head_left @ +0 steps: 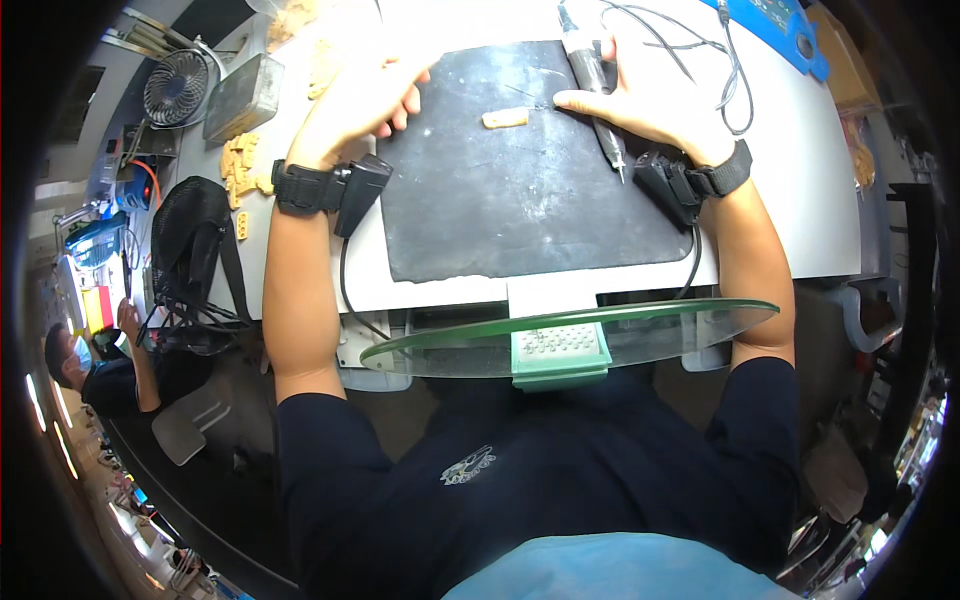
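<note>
A black mat [480,220] covers the middle of the white table. Over its upper left edge is my left hand [375,95], fingers loosely bent and apart, with nothing visible in them; bright light washes out part of it. My right hand [655,100] is at the mat's upper right, thumb stretched leftward across a dark rotary handpiece [588,75] and fingers apart. The handpiece lies slanted, its thin tip toward me; the hand is not wrapped around it. Between my hands, a small tan piece [505,118] rests on the mat. Each wrist wears a black strapped device.
A green-edged clear disc [570,325] juts out at the table's front edge. On the left are tan pieces [238,170], a metal box [243,98], a fan [176,88] and a black bag [190,240]. A blue unit [775,35] and cables lie upper right. Another person [115,375] sits far left.
</note>
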`<move>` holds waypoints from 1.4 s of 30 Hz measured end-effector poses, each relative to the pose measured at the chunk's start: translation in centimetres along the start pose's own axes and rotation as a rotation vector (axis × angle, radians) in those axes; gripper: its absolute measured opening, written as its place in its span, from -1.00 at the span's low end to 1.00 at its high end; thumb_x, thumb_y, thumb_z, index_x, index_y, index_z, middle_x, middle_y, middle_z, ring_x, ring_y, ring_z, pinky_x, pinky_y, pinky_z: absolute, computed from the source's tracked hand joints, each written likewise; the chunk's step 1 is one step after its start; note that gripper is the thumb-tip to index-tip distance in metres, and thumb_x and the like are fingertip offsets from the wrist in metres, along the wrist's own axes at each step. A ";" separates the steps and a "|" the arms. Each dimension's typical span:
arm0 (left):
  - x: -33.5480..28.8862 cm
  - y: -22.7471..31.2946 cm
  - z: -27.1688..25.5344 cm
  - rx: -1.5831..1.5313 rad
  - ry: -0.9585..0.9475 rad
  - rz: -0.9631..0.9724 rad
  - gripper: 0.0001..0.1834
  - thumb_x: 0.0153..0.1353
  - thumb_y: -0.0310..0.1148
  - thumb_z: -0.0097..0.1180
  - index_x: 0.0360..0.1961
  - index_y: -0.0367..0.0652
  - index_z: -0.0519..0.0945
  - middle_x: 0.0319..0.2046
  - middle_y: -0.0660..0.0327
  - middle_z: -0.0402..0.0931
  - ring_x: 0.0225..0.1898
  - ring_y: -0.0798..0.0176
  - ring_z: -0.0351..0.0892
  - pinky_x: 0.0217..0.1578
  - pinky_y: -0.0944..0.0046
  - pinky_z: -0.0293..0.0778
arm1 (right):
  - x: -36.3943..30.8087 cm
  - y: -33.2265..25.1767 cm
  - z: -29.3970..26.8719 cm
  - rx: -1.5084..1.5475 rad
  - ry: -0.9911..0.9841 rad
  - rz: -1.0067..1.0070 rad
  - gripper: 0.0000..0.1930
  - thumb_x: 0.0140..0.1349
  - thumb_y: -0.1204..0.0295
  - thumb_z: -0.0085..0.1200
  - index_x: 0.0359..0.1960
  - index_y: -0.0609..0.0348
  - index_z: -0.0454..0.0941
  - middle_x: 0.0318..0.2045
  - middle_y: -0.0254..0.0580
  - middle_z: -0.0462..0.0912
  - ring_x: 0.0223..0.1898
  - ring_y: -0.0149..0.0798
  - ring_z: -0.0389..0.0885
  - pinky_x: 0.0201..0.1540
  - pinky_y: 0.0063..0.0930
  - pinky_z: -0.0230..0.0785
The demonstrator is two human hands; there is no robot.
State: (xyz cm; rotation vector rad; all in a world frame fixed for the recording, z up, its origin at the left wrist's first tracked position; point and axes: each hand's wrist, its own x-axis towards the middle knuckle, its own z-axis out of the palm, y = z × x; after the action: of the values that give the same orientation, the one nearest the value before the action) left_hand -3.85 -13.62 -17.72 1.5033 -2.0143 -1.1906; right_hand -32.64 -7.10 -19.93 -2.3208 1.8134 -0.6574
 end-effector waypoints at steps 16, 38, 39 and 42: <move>-1.7 2.7 3.8 0.260 -0.091 0.340 -0.74 0.05 -0.24 0.37 -0.33 -0.19 0.66 -0.41 0.28 0.61 -0.43 0.46 0.48 -0.37 0.45 0.40 | -1.8 4.6 -0.4 0.653 0.260 -0.026 -0.50 0.17 0.20 0.17 0.04 0.27 0.43 -0.09 -0.04 0.56 -0.11 -0.18 0.56 -0.06 -0.39 0.43; -0.9 1.1 6.3 -0.615 -0.038 0.632 -0.73 0.15 -0.60 0.21 -0.09 -0.33 0.56 -0.27 0.19 0.60 -0.27 0.38 0.59 -0.27 0.42 0.54 | 1.1 -0.4 -0.6 1.686 0.170 -0.164 -0.63 0.24 0.49 0.09 0.09 0.25 0.44 0.01 0.00 0.56 0.04 -0.13 0.53 0.02 -0.17 0.43; -1.0 1.2 6.3 -0.587 -0.043 0.630 -0.73 0.16 -0.60 0.20 -0.09 -0.34 0.56 -0.27 0.18 0.60 -0.28 0.38 0.58 -0.28 0.41 0.53 | 0.9 -1.7 -0.8 1.700 0.220 -0.137 -0.69 0.25 0.50 0.07 0.03 0.24 0.50 0.00 -0.03 0.57 0.04 -0.17 0.53 0.03 -0.25 0.41; -1.4 1.0 6.4 -0.543 -0.047 0.614 -0.73 0.18 -0.59 0.18 -0.07 -0.36 0.55 -0.26 0.15 0.60 -0.28 0.36 0.59 -0.29 0.41 0.53 | 0.3 -2.8 -3.2 1.635 0.149 0.171 -0.71 0.25 0.51 0.07 0.01 0.22 0.51 -0.05 -0.09 0.60 -0.01 -0.21 0.55 0.00 -0.34 0.41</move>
State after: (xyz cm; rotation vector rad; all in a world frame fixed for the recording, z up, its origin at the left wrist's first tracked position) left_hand -8.43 -9.64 -20.42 0.5479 -1.7720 -1.3387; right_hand -31.38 -6.10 -15.95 -0.9717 0.7280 -1.4750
